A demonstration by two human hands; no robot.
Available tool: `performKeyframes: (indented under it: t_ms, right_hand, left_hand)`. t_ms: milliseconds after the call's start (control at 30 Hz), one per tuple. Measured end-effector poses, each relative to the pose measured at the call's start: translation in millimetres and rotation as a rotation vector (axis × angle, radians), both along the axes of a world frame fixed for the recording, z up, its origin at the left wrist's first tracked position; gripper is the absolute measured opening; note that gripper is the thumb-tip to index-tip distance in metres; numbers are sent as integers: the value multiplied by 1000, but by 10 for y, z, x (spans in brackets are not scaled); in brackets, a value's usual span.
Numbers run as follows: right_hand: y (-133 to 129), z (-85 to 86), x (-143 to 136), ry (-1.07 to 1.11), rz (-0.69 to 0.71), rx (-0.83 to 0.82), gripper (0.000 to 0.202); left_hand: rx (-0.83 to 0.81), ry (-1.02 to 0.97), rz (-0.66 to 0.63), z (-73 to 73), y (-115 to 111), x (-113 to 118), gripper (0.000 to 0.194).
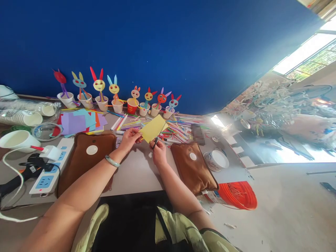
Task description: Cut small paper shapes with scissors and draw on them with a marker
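Note:
A sheet of yellow paper (152,128) is pinched at its left edge by my left hand (130,139), raised over the middle of the table. My right hand (159,152) is closed round the dark handle of a pair of scissors (155,142). The scissor blades lie along the paper's right side; I cannot tell how far they cut into it. Behind the paper spread many coloured sticks (181,132) and several markers (118,123). A stack of coloured paper (75,122) lies to the left.
Several paper cups (102,104) with rabbit-faced figures line the blue wall (147,45). Brown hot-water bags lie left (78,161) and right (193,175). A power strip (54,168) with cords is at left. A tape roll (219,159) and red bucket (241,196) are right.

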State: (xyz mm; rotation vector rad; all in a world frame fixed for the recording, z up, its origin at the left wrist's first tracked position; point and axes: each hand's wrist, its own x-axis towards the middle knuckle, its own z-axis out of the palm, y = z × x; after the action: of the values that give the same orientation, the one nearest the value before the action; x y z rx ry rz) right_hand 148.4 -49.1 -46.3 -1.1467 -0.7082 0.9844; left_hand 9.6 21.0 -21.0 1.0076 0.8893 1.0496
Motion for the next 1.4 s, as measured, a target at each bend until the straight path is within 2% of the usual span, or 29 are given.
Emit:
performKeyframes:
  t_ms: [400,633,833,933,1100,1267,1400]
  right_hand:
    - [-21,54,-16,-35,-12,-22,22]
    - [-28,66,-25,-46,-13,-43,22]
    - [-18,44,-21,-46,-10,-26,21]
    - [-12,30,-20,-64,-16,-27,23]
    - [-18,35,-28,-74,-22,-13,26]
    - [-25,43,-28,-70,-15,-7,27]
    - [-21,35,-26,-64,-23,-31,26]
  left_hand:
    - [331,249,87,-52,-12,-27,30]
    - [615,486,183,-12,-50,-58,20]
    - [752,521,215,-4,-72,-67,19]
    - [729,444,161,-34,-89,-55,19]
    - [567,274,-53,-44,-131,-12,26]
    - [586,349,-179,-45,-145,13,25]
    - [632,447,-160,-90,-118,12,25]
